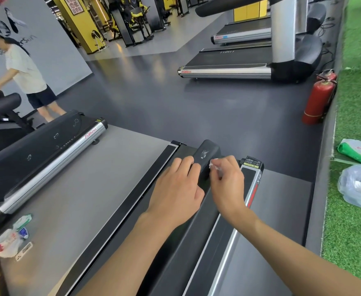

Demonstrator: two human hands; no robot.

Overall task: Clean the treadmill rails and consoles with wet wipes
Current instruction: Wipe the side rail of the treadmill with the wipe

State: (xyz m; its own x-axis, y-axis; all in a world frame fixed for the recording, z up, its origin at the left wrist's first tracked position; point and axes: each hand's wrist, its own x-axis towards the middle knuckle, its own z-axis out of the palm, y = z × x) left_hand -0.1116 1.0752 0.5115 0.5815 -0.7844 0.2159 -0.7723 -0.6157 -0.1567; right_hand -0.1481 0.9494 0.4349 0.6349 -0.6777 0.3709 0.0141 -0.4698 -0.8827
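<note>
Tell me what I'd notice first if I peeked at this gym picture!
Two hands meet in the middle: the right hand pinches a white wet wipe against the black end cap of a treadmill, while the left hand rests on that cap. At the right, two red fire extinguishers stand beside the green turf, and far left a person in a pale shirt leans forward.
</note>
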